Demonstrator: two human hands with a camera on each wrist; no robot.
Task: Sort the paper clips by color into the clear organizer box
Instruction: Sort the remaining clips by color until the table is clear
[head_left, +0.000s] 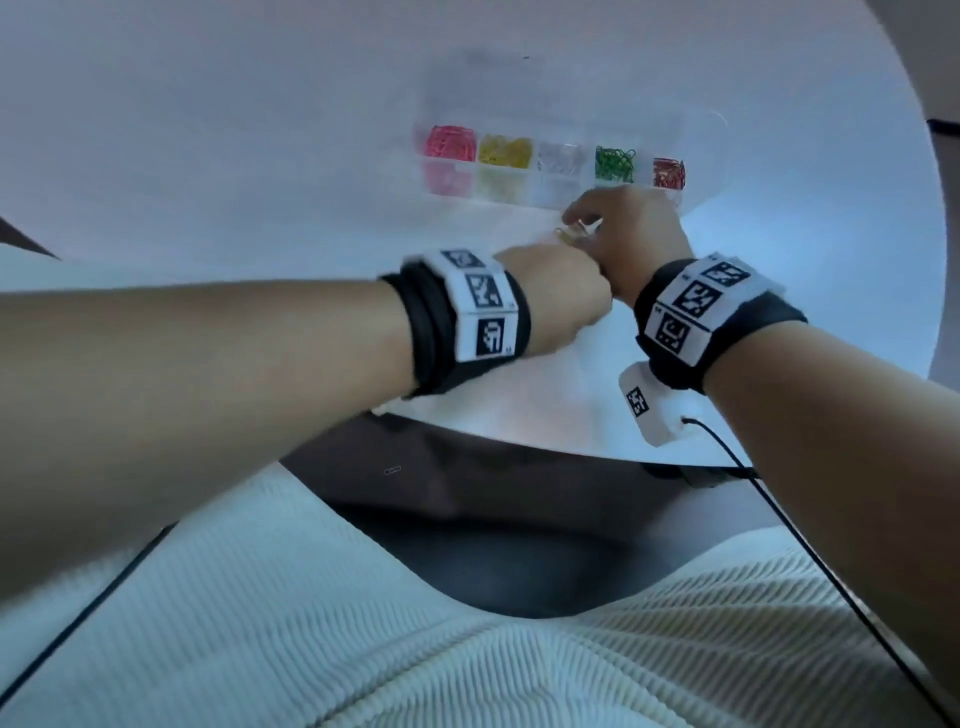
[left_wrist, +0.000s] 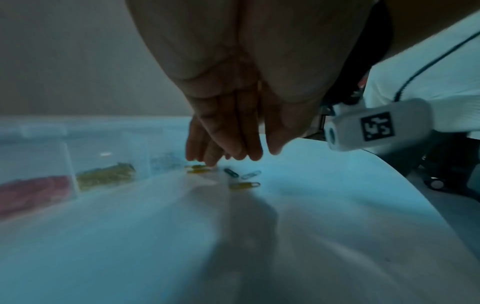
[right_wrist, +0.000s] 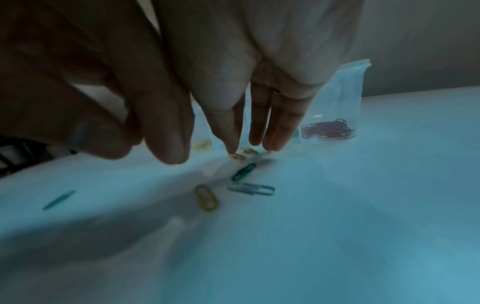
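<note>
The clear organizer box (head_left: 556, 193) lies at the back of the white table, its far row holding pink, yellow, clear, green (head_left: 615, 163) and red clips (right_wrist: 327, 130) in separate compartments. Loose clips lie just in front of it: a yellow clip (right_wrist: 206, 197), a green clip (right_wrist: 244, 171), a silvery-blue clip (right_wrist: 252, 189), and two more yellow clips (right_wrist: 237, 156) close to the box. My right hand (right_wrist: 246, 148) points straight fingers down, one tip touching those yellow clips. Close beside it hovers my left hand (left_wrist: 259, 154), fingers straight and together over the loose clips, holding nothing I can see.
Another green clip (right_wrist: 58, 199) lies apart to the left of the group. The table's curved front edge (head_left: 519, 441) runs just below my wrists, with a dark floor and a stray clip (head_left: 392, 470) beyond it. A cable (head_left: 779, 514) trails from the right wrist camera.
</note>
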